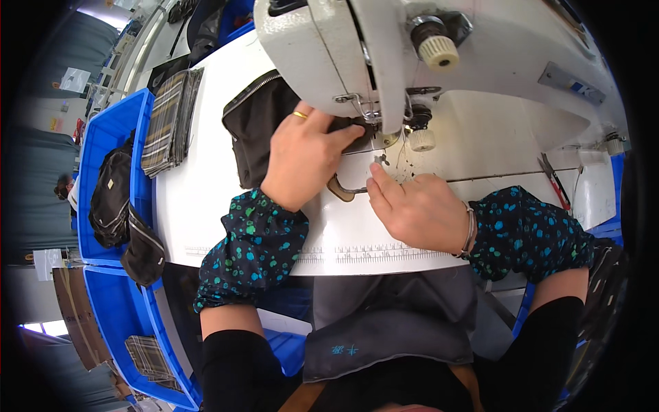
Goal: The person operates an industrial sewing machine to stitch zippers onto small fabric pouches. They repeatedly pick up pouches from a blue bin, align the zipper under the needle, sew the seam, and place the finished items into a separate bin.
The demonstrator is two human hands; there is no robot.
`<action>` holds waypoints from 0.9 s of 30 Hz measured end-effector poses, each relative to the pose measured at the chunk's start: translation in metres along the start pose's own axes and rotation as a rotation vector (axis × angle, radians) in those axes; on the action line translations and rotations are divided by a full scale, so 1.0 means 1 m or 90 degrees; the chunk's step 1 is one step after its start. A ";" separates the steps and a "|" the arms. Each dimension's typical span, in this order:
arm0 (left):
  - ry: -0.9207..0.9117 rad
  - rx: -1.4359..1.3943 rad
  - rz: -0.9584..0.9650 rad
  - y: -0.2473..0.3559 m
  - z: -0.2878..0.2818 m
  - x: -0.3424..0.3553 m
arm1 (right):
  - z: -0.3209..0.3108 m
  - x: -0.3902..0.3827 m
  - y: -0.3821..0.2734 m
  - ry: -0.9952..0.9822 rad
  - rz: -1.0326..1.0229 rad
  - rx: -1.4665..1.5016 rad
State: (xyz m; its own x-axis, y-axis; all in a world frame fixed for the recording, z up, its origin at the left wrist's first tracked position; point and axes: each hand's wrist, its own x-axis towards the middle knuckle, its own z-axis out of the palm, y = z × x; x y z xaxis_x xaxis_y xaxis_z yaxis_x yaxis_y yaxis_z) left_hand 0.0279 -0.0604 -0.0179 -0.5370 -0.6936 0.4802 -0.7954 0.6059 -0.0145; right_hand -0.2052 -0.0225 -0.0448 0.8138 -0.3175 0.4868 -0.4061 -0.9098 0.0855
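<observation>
My left hand (302, 154), a ring on one finger, lies over a black zip pouch (252, 130) and grips it. The pouch's right end reaches under the needle area of a white sewing machine (322, 62). My left fingertips are close to the presser foot (374, 134), whose exact contact with the cloth is hidden. To the right, my right hand (419, 209) has its fingertips brought together just in front of the needle plate. A tiny greyish piece (379, 160) shows at those fingertips; whether they hold it is unclear. A curved tan-ended piece (341, 190) lies between my hands.
Folded plaid cloth (171, 123) is stacked at the table's left. Beside it, a blue bin (88, 199) holds black pouches (113, 192); a lower blue bin (113, 309) holds plaid pieces (151, 358). Red-handled snips (555, 182) lie at right. A printed ruler (357, 255) runs along the front edge.
</observation>
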 end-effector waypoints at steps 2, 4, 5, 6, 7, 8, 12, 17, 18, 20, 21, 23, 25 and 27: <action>-0.036 0.012 -0.051 -0.001 0.000 -0.005 | 0.000 -0.001 0.001 0.004 -0.002 -0.013; -0.039 0.018 -0.087 0.001 -0.004 -0.006 | 0.004 0.001 0.002 0.024 -0.006 -0.002; -0.080 -0.004 -0.100 0.003 -0.007 -0.004 | 0.006 0.001 0.002 0.030 -0.005 0.003; -0.121 -0.026 -0.113 0.005 -0.014 -0.001 | 0.009 0.002 0.004 0.045 0.001 0.013; -0.162 -0.048 -0.127 0.006 -0.020 0.004 | 0.011 0.003 0.005 0.061 0.006 0.023; -0.227 -0.101 -0.132 0.009 -0.029 0.012 | 0.012 0.004 0.005 0.075 0.008 0.034; -0.316 -0.379 -0.155 0.000 -0.028 0.019 | 0.012 0.009 0.003 0.149 0.006 0.023; -0.346 -0.335 -0.312 0.022 -0.032 0.016 | 0.017 0.009 -0.001 0.136 -0.058 0.025; -0.338 -0.311 -0.320 0.025 -0.031 0.013 | 0.017 0.011 0.000 0.133 -0.089 0.031; -0.324 -0.287 -0.336 0.029 -0.031 0.013 | 0.019 0.011 -0.002 0.134 -0.102 0.011; -0.313 -0.263 -0.302 0.028 -0.029 0.013 | 0.020 0.011 -0.002 0.132 -0.111 0.001; -0.288 -0.211 -0.238 0.024 -0.025 0.012 | 0.020 0.011 0.000 0.121 -0.121 0.032; -0.165 -0.055 -0.167 0.023 -0.020 0.006 | 0.018 0.011 0.001 0.106 -0.138 0.029; -0.120 0.034 -0.119 0.026 -0.017 0.004 | 0.016 0.008 0.002 0.082 -0.156 -0.010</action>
State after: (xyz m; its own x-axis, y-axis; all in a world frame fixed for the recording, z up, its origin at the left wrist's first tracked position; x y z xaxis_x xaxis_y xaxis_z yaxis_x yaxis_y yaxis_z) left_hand 0.0096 -0.0409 -0.0017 -0.4180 -0.8552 0.3066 -0.8968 0.4424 0.0112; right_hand -0.1925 -0.0308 -0.0547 0.8296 -0.0510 0.5561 -0.2110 -0.9506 0.2276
